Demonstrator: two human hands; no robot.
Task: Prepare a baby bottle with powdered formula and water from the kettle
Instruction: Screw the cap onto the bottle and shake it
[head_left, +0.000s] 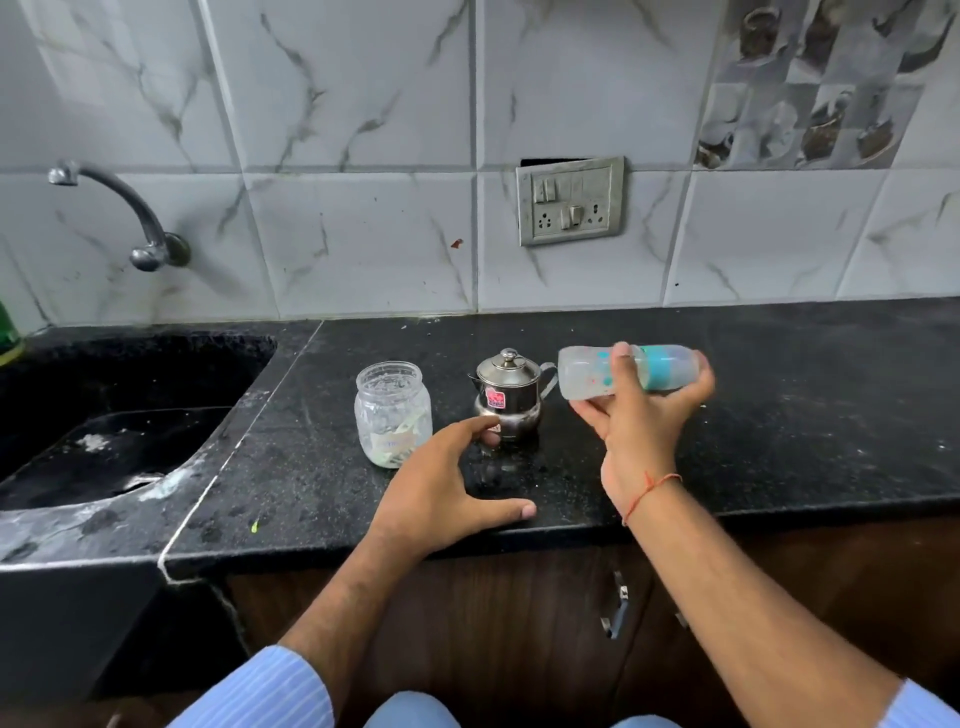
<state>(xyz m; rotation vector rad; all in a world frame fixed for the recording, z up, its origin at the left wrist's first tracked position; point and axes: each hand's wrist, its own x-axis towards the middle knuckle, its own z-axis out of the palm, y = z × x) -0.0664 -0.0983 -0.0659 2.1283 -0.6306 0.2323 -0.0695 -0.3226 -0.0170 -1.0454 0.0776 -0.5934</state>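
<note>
My right hand (641, 415) grips a clear baby bottle (587, 376) with a teal collar and cap, held on its side above the black counter (779, 415), base pointing left. A small steel kettle (506, 395) with its lid on stands on the counter just left of the bottle. A clear glass jar (393, 413) with no lid, a little powder at its bottom, stands left of the kettle. My left hand (447, 493) hovers over the counter's front edge with fingers spread and relaxed, its fingertips near the kettle's base, holding nothing.
A black sink (104, 415) lies at the left under a wall tap (130, 213). A switch and socket plate (570, 200) sits on the tiled wall behind. A cabinet handle (615, 605) shows below the counter edge.
</note>
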